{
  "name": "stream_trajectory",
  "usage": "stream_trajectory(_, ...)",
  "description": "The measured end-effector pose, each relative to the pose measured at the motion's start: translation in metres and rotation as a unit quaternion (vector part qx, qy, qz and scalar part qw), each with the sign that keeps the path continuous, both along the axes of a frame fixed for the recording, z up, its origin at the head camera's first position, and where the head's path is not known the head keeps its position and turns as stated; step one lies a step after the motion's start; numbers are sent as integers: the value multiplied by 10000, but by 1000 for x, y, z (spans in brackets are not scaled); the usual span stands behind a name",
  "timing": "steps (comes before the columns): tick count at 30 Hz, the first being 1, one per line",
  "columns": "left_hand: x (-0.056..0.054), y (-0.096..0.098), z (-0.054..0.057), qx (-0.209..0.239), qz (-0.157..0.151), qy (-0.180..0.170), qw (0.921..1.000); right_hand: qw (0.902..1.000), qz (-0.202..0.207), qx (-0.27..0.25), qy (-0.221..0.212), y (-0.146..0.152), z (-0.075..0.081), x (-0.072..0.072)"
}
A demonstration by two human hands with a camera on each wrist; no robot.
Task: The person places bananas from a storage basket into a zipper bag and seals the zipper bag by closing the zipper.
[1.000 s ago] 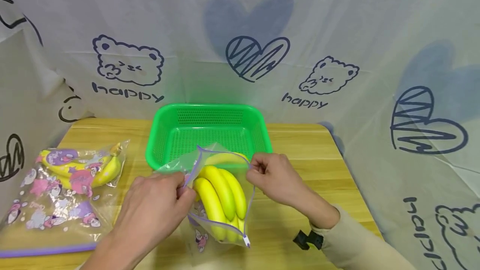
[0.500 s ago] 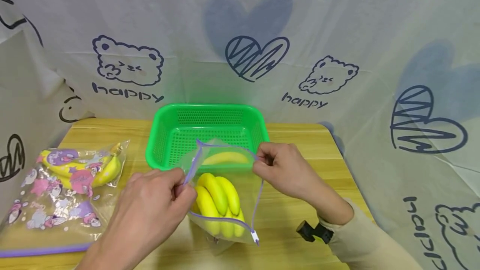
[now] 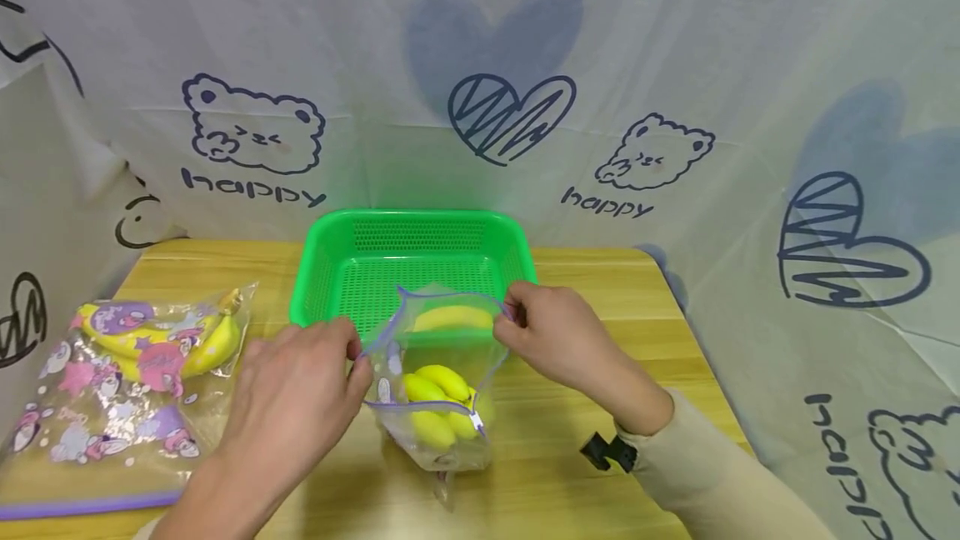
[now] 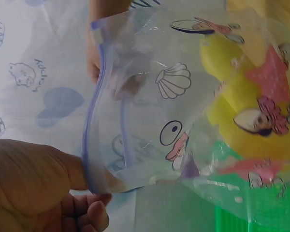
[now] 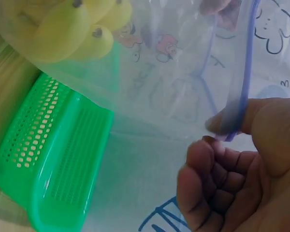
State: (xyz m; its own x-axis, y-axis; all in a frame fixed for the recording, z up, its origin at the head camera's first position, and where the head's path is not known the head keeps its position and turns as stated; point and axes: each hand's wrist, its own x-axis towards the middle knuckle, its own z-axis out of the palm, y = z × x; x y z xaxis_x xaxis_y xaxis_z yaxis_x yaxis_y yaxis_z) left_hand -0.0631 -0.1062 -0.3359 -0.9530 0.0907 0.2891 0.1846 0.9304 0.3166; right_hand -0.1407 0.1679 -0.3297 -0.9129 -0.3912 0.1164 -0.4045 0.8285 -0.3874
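A clear zip bag (image 3: 450,455) with purple zip edges and printed cartoon figures hangs between my hands, its mouth spread wide. Inside it sits a bunch of yellow bananas (image 3: 441,382), low in the bag, seen through the film in both wrist views. My left hand (image 3: 300,407) pinches the left edge of the mouth. On the opposite side, the mouth's edge is pinched between thumb and fingers of my right hand (image 3: 562,340). The white zip slider (image 3: 476,421) hangs at the near edge. Another banana (image 3: 453,318) shows through the film, apparently in the green basket (image 3: 307,277) behind.
At the left of the wooden table (image 3: 622,298) lies a second printed zip bag (image 3: 112,415) with bananas in it. A printed cloth (image 3: 390,32) surrounds the table at the back and sides. A black wrist device (image 3: 609,452) is by my right sleeve.
The bananas have sunk deeper into the bag, and its near edge has risen. My right hand moved out to the right, then slightly back; my left hand has shifted slightly left.
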Motion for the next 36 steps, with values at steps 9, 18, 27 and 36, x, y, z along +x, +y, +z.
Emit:
stream_trajectory(9, -18, -16, -2, -79, -99, -532, 9985, 9990, -123, 412, 119, -3, -5, -11)
stream_trajectory(18, -23, -10, -8, 525, -283, -701, 9958, 9891, 0, -1144, -928, -7, -11, -39)
stream_trajectory(27, -20, -6, -8, 469, -516, -40, 9976, 9837, -420, -1454, -974, -5, -36, -90)
stream_trajectory(36, -19, -3, -8, 587, -511, -122, 9969, 9957, 395, 545, -643, -28, -82, -126)
